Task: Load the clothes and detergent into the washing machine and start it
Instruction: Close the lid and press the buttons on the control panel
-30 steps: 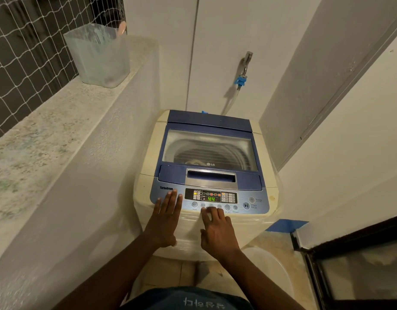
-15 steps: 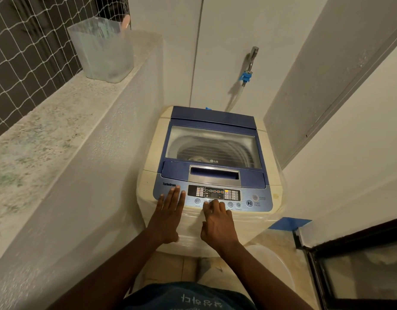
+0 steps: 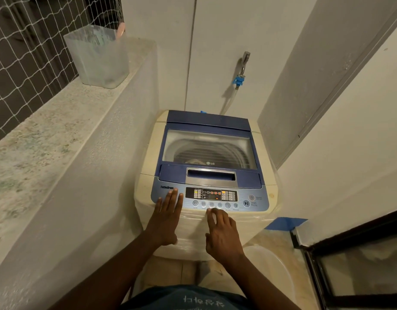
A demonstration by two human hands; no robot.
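A cream top-load washing machine (image 3: 148,157) with a blue lid (image 3: 206,121) stands in a narrow corner; the lid is closed, and through its window (image 3: 208,148) I see the drum with a bit of cloth at the bottom. The control panel (image 3: 212,194) is lit with orange and red indicators. My left hand (image 3: 167,217) lies flat, fingers apart, on the panel's left end. My right hand (image 3: 222,233) hovers at the front edge, fingertips just below the row of round buttons (image 3: 215,204), holding nothing.
A stone ledge (image 3: 47,130) runs along the left with a frosted plastic container (image 3: 99,57) on it, netting behind. A wall tap with a blue hose fitting (image 3: 239,80) sits behind the machine. A white basin (image 3: 271,269) and dark-framed glass door (image 3: 349,265) are at lower right.
The green digits on the display went out. My right hand has slid back off the buttons to the front edge. My left hand stays on the panel.
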